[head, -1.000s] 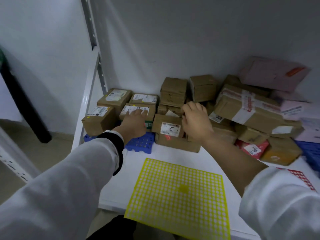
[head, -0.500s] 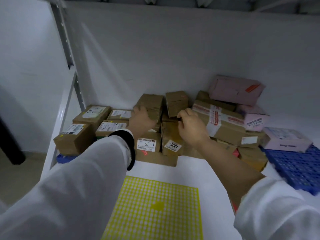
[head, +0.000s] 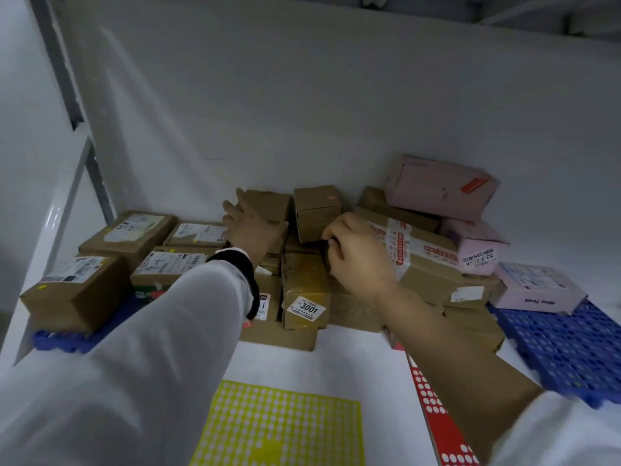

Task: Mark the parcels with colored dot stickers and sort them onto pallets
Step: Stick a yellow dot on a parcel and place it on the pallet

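Since I've reached back to the parcels (head: pixel 423 257) against the wall (head: pixel 336 112), my left hand (head: pixel 248 227) lies flat on a tall box (head: pixel 268 205), my right hand (head: pixel 361 257) curled, grip unclear, probably a fresh pick.

Brown cardboard parcels (head: pixel 304 290), many with white labels, lie heaped at the back of a white desk (head: pixel 356 368), with three pink parcels (head: pixel 437 186) stacked at right. A left blue pallet (head: pixel 60 341) and a right blue pallet (head: pixel 568 348) each carry parcels. A yellow dot-sticker sheet (head: pixel 282 428) and a red dot-sticker sheet (head: pixel 431 405) lie flat in front.
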